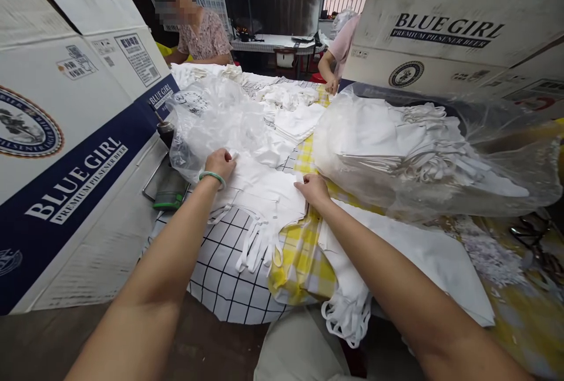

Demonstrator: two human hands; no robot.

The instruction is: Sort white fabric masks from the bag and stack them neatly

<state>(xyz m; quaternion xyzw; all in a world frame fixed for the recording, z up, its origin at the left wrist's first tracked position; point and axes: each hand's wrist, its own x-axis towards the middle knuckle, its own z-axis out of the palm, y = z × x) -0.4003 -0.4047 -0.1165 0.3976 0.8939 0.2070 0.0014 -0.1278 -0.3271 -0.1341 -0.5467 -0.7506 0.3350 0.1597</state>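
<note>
A flat pile of white cloth masks [259, 190] with loose ear straps lies on the checked tablecloth [220, 263] in front of me. My left hand [219, 164], with a green bangle at the wrist, rests on the pile's far left corner, fingers curled down onto the cloth. My right hand [312, 188] presses on the pile's right edge, fingers closed on the fabric. A second stack of white masks [388, 263] lies under my right forearm, its straps hanging over the table edge.
A clear plastic bag [440, 151] stuffed with white masks lies at right; a crumpled empty bag [207, 122] lies at left. Large Blue Girl cartons [66, 151] stand left and right. Two other people work at the far side. A dark metal tool [170, 190] sits by the left carton.
</note>
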